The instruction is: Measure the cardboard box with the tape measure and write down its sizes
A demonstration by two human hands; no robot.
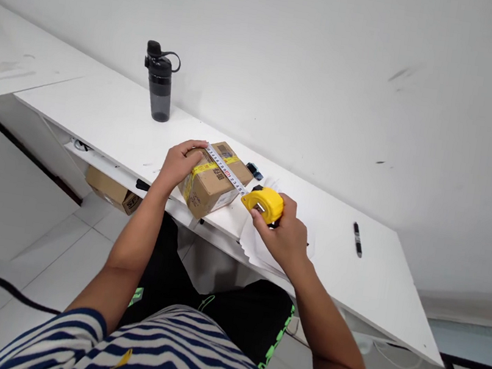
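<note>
A small brown cardboard box (pixel 203 191) bound with yellow tape lies on the white table. Across its top runs the white blade (pixel 236 183) of a tape measure, its numbers facing up. My left hand (pixel 179 164) is closed at the box's left edge, with fingertips pressing the blade's end there. Gripped in my right hand (pixel 287 235) is the yellow tape measure case (pixel 274 203), just past the box's right side. Between the two hands the blade is stretched out nearly straight.
White papers (pixel 260 245) lie under my right hand. Behind the box is a small dark object (pixel 255 171). A dark water bottle (pixel 162 89) stands near the wall, and a black pen (pixel 357 239) lies to the right. Another cardboard box (pixel 109 187) sits below the tabletop.
</note>
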